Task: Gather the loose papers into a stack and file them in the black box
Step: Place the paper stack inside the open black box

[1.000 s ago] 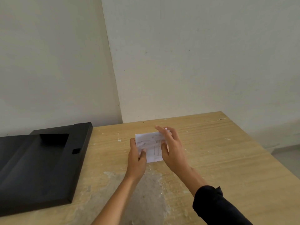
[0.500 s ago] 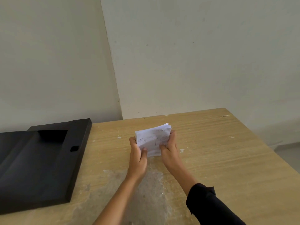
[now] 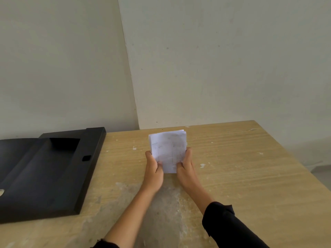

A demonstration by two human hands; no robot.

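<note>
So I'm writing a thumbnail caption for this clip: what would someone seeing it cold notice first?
The small white stack of printed papers, held upright at the centre over the worn pale wooden table, with the left hand and right hand each closed in a grip on a lower side edge. Next, the large open black box lying flat on the table's left side, well apart from the papers.

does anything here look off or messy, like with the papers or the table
Nothing serious. The papers are held upright in both hands, their top edges slightly fanned, not yet flush. The wooden table has a pale, worn patch and white flecks. The black box lies open and looks intact.
</note>
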